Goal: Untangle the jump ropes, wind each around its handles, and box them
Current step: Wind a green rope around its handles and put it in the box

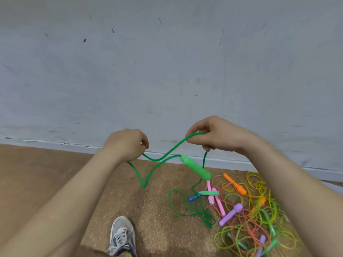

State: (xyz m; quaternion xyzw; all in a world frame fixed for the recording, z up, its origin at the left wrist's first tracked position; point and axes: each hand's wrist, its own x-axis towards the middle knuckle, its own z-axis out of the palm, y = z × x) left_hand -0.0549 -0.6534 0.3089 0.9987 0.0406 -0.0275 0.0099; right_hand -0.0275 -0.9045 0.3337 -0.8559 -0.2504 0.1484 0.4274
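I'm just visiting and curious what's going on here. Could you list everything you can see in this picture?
Rope: one, green, strung between left hand and right hand.
Hanging handle: one, green, below the right hand.
Loose handles: several, pink, orange, purple, blue, green, floor at right.
Rope tangle: one heap, yellow, red, green, floor at right.
Wall: one, grey-white, ahead.
Floor: one, brown, underfoot.
Shoe: one, grey, bottom centre.
Left hand: one, grips the rope.
Right hand: one, pinches the rope.

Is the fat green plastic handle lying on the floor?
No, the green plastic handle hangs in the air from the green rope.
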